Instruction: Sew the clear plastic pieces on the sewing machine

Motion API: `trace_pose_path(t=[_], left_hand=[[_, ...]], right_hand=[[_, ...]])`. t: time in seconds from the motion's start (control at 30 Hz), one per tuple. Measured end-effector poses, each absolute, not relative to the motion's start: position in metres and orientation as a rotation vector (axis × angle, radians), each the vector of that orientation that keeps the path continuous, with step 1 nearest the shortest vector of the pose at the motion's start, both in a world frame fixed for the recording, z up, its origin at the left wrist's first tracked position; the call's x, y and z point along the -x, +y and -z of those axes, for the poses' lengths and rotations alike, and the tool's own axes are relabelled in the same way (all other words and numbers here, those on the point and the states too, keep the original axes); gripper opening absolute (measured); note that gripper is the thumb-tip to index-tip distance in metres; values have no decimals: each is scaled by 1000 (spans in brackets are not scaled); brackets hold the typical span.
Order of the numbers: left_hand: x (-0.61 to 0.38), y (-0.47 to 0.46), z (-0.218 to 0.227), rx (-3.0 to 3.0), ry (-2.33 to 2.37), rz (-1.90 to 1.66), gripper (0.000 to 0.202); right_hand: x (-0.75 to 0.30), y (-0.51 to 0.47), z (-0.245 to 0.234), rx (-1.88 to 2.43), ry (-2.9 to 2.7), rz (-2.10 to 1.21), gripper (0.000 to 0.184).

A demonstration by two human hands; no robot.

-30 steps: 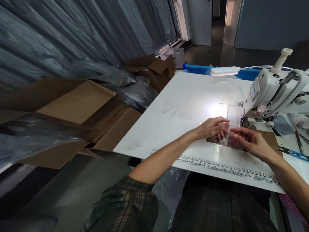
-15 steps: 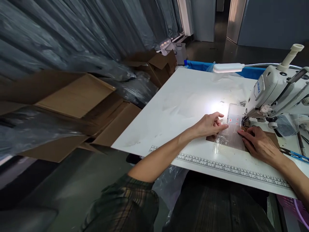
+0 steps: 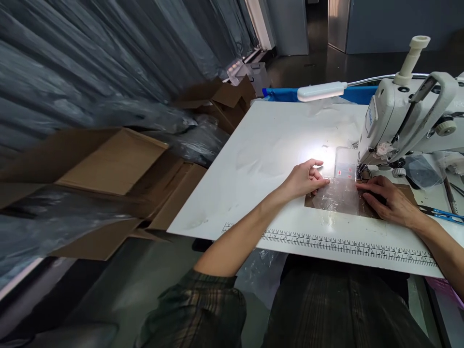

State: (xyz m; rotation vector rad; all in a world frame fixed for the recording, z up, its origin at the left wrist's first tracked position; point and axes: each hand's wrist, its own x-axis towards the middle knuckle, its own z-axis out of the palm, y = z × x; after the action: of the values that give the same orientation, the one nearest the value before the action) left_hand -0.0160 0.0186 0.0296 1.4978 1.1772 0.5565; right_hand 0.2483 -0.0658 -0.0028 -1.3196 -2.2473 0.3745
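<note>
A clear plastic piece (image 3: pixel 337 195) with small red marks lies under the sewing machine's needle area (image 3: pixel 360 171), over a brown plate (image 3: pixel 369 209) on the table. At its left edge is my left hand (image 3: pixel 303 180), fingers curled and the thumb tip on the plastic; the index finger points away above it. My right hand (image 3: pixel 389 200) rests to the right of the plastic, just in front of the presser foot, with fingers stretched out and an index fingertip at the plastic's right edge. Its palm side is hidden.
The white sewing machine (image 3: pixel 384 116) stands at the right, with a lit lamp (image 3: pixel 322 91) behind. Blue-handled snips (image 3: pixel 440 212) lie beyond my right wrist. A printed ruler (image 3: pixel 337 243) runs along the table's front edge. Open cardboard boxes (image 3: pixel 112 162) stand at the left.
The whole view has shifted, so the machine and table sit further left and slightly higher in the picture. Both hands keep nearly the same places at the plastic piece.
</note>
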Motion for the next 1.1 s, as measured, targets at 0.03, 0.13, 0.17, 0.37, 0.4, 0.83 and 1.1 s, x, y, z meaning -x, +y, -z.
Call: trace_pose_path(t=[0.03,0.13,0.17,0.37,0.4,0.83,1.1], left_hand=[[16,19,-30,-1478,1188,-544,55],[16,19,-30,-1438,1207,-520,53],[15,19,-30,-1439,1207,-521,52],[14,14,-29,-1499,1169,-535,42],[14,14,-28,-1505,1168,-533,42],[17,14,-23,-1595,1114,-526,50],[21,16,-19,-1688,1066,-514,49]], right_hand=[[-248,-66,3,1296,-2261,-355,38],[-246,-67,4,1217,-2300,-270,38],[-246,-67,5,1206,-2301,-251,38],[-245,-69,4,1196,-2301,-244,37],[-245,-69,4,1199,-2307,-235,36],[-247,-77,-3,1310,-2263,-317,39],[-246,-84,-10,1183,-2401,-298,35]])
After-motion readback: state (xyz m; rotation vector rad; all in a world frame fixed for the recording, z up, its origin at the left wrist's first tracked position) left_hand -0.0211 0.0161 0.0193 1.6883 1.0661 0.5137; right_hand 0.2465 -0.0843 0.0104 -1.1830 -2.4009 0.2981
